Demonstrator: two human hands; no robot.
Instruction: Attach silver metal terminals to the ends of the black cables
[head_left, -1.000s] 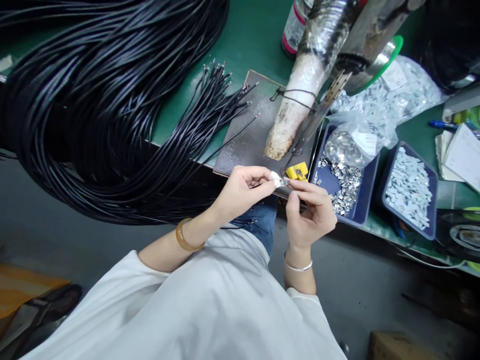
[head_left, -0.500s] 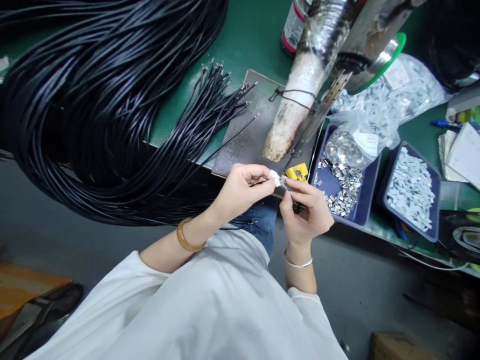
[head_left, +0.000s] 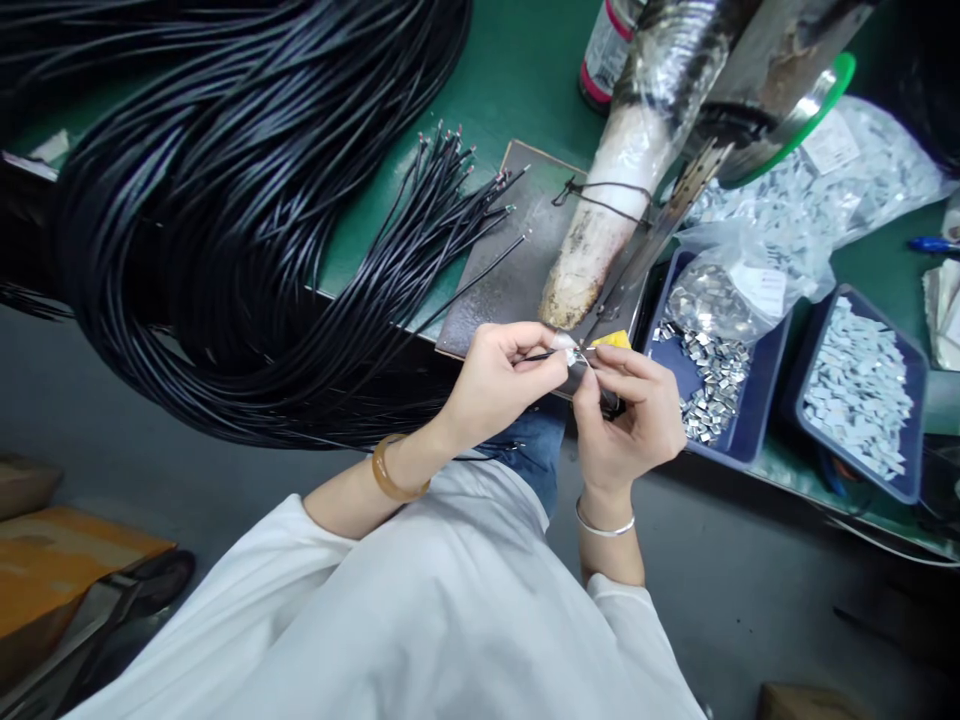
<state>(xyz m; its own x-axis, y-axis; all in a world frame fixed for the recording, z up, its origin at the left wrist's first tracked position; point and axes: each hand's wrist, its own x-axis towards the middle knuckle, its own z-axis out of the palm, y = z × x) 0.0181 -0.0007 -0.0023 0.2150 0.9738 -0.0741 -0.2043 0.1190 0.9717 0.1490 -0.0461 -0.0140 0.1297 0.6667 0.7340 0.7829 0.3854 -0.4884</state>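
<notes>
My left hand [head_left: 514, 375] pinches a black cable [head_left: 536, 357] close to its end, thumb against the index finger. A small white and silvery piece [head_left: 573, 356] shows at the cable's tip, just past those fingertips. My right hand [head_left: 630, 415] is closed with its thumb and fingertips on a thin, light wire end [head_left: 587, 360] at that tip. The fingers partly cover these parts, and their exact form is too small to make out. Behind the right fingertips a yellow block [head_left: 613, 340] shows in part.
A thick bundle of black cables [head_left: 187, 230] covers the left of the green table [head_left: 517, 70]. Above the hands, a wrapped machine arm [head_left: 600, 210] slants over a dark plate [head_left: 487, 270]. To the right stand blue trays of metal clips [head_left: 709, 400] and pale pieces [head_left: 855, 385].
The view has shifted, so the table's things sit further right. My right fingers now cover more of the yellow block, and the black cable shows between my left fingers.
</notes>
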